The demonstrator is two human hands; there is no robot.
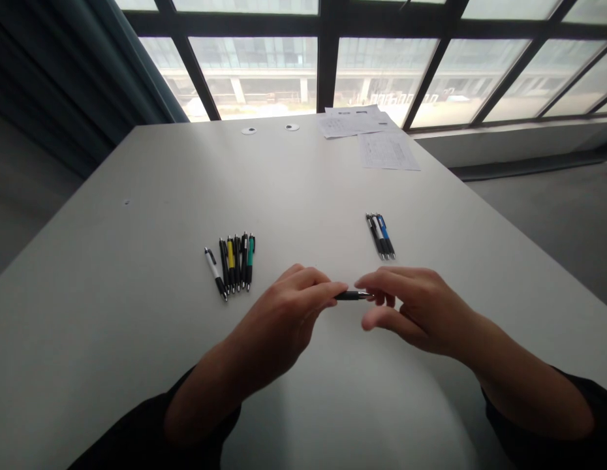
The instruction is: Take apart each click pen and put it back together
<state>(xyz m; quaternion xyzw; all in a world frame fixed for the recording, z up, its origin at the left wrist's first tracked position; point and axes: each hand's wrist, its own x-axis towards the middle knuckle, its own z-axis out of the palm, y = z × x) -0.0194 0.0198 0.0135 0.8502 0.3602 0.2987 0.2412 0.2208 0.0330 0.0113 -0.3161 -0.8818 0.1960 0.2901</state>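
Probably light, stiff and slick at its shiny tip (364,296), the pen (348,296) is pinched over the table (303,189) by the left hand (294,301) and best taken by its dark barrel (the right hand (418,307) is held half-open, contact unclear).

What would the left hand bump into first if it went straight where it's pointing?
Probably the right hand: its fingers are just ahead, near the pen that the left hand holds. Exact depth is hard to tell.
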